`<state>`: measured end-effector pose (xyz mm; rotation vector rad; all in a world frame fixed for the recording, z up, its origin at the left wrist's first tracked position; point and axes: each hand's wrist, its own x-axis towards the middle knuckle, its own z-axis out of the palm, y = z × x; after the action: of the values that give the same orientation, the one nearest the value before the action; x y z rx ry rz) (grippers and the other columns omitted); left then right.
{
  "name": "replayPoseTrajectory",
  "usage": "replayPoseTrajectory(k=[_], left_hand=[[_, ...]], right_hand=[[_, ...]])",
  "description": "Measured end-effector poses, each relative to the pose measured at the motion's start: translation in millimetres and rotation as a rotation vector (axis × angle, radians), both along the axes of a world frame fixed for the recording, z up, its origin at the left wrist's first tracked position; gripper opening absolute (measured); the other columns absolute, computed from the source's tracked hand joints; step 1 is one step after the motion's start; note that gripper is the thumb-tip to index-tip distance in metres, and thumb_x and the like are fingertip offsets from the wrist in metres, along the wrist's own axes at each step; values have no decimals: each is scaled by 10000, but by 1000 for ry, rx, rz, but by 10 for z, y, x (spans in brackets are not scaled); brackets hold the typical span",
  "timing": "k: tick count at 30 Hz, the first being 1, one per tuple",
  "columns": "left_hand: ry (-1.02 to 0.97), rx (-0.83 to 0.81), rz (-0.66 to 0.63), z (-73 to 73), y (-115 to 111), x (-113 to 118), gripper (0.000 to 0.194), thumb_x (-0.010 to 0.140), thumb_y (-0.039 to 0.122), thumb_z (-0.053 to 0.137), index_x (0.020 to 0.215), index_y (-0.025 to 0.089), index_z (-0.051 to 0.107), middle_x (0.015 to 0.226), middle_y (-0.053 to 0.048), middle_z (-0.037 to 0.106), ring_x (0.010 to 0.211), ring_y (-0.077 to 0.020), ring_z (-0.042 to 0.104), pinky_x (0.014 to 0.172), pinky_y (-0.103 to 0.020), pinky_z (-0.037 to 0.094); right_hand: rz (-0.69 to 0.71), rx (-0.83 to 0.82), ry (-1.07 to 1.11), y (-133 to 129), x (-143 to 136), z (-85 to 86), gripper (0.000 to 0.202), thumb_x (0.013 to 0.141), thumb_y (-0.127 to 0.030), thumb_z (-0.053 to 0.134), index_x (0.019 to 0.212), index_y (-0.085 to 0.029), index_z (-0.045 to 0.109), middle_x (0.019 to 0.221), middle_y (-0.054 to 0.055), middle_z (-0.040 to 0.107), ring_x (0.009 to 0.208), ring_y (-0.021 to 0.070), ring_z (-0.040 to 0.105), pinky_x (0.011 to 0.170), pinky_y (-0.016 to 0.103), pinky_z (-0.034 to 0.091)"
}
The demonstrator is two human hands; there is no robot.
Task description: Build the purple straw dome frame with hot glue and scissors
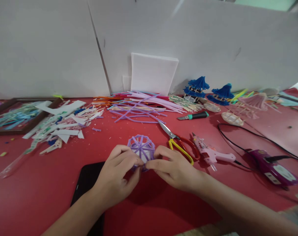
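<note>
Between my two hands is a small round frame of purple pipe cleaners, its strips crossing at the centre like wheel spokes, with something white beneath them. My left hand pinches its near left edge with thumb and fingers. From the other side, my right hand grips the near right edge, its fingertips almost meeting the left ones. Just what lies between the fingertips is hidden. Scissors with red and yellow handles lie open to the right of the frame, and a pink glue gun rests beyond them.
Loose pipe cleaners are heaped along the back, near a green-and-black utility knife. Paper scraps cover the left. A black phone-like slab lies under my left forearm. A purple power strip with cords sits right. Blue-roofed models stand behind.
</note>
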<state>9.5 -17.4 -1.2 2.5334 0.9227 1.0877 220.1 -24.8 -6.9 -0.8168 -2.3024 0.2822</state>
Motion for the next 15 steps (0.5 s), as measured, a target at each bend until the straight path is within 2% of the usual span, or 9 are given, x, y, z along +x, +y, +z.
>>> replayPoseTrajectory(k=[6,11,15], left_hand=[[24,-46,-17,7,-16,-9,124,792,90,607,869,188,598,825,-13,659,826,-172,513,800,-317,438],[11,-47,9,0,0,-8,100,844,108,588,830,205,611,784,8,670,794,-157,524,773,-293,437],[-12,-68,13,-13,5,-10,88,837,123,627,804,200,601,758,15,660,782,-151,521,772,-285,440]], right_hand=[[17,-19,42,-1,4,3,263,910,-98,453,942,-186,699,795,30,548,687,115,523,596,197,430],[24,-69,71,-4,-11,-22,258,911,-87,447,947,-199,677,813,32,582,728,120,553,632,203,458],[-10,-123,126,-12,-33,-36,149,921,-136,485,963,-194,617,821,35,625,753,137,580,678,226,482]])
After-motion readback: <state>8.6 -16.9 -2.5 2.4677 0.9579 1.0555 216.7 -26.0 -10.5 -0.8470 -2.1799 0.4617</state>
